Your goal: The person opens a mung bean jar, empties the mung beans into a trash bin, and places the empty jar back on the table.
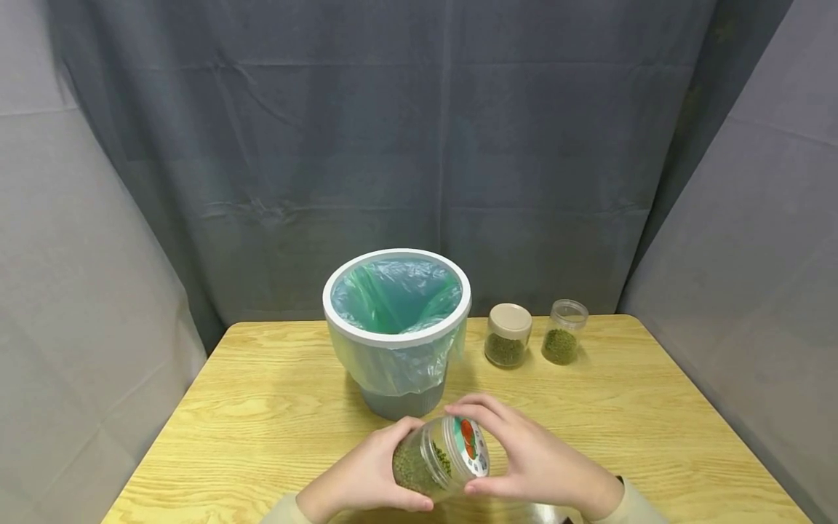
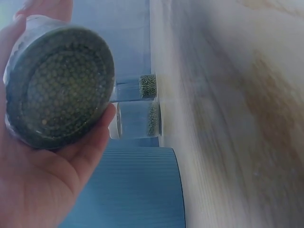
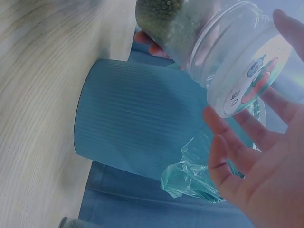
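Observation:
My left hand grips a clear plastic jar of green beans above the table's front, tilted so its mouth points right. Its round base faces the left wrist view, with beans lying against it. A lid with a red and green printed label sits at the jar's mouth. My right hand holds that lid by the rim, thumb below and fingers above. In the right wrist view the lid lines up with the jar; whether it is screwed tight I cannot tell.
A grey bin with a white rim and green bag stands behind the hands. To its right stand a beige-lidded jar and a clear-topped jar, both partly filled with green beans. Something shiny shows at the front edge.

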`<state>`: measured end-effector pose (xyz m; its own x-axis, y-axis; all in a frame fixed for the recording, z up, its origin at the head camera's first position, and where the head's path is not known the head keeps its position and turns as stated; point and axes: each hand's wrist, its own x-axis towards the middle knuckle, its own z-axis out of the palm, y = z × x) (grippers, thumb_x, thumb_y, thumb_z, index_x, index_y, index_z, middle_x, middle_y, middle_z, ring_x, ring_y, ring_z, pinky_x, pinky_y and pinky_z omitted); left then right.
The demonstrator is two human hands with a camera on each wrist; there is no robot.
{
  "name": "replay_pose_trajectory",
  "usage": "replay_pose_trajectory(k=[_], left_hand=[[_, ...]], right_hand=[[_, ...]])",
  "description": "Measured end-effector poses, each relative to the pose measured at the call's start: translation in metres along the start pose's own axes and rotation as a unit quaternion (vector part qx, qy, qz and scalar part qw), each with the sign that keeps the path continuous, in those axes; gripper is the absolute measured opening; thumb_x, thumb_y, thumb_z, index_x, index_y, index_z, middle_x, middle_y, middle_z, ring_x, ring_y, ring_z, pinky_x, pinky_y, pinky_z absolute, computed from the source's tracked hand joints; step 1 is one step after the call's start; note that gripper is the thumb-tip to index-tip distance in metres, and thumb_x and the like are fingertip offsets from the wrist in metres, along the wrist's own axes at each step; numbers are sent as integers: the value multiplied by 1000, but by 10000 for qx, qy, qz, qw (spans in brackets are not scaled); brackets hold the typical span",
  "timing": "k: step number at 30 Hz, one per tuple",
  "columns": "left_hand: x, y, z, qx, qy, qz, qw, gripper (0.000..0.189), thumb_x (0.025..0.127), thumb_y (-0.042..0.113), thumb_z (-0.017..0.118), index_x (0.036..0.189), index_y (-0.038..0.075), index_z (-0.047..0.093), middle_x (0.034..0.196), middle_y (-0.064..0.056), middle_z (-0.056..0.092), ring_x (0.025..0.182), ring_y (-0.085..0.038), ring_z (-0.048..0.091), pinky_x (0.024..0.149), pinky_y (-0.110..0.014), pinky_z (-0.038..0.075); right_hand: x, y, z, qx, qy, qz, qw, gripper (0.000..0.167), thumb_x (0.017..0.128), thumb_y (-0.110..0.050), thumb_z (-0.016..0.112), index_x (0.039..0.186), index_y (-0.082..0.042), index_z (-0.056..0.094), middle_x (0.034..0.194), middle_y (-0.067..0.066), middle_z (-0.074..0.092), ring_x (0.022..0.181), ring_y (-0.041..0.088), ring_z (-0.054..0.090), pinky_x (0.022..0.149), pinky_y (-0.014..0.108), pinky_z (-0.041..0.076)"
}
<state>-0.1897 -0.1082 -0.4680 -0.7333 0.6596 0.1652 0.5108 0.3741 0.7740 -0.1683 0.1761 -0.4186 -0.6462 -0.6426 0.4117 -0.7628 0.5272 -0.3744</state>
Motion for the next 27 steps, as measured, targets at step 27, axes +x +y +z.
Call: replay_pose_trajectory(k=[27], left_hand=[[-16,2,-10,-156,521,443,9975,91,70,31,97,143,29,44,140,4,59,127,-13,57,110,-37,46]], right_hand=[[-10,24,-22,-478,629,979,9921,84,84,-51,82,154,-31,41,141,-14,52,111,9,61,89,37,57]])
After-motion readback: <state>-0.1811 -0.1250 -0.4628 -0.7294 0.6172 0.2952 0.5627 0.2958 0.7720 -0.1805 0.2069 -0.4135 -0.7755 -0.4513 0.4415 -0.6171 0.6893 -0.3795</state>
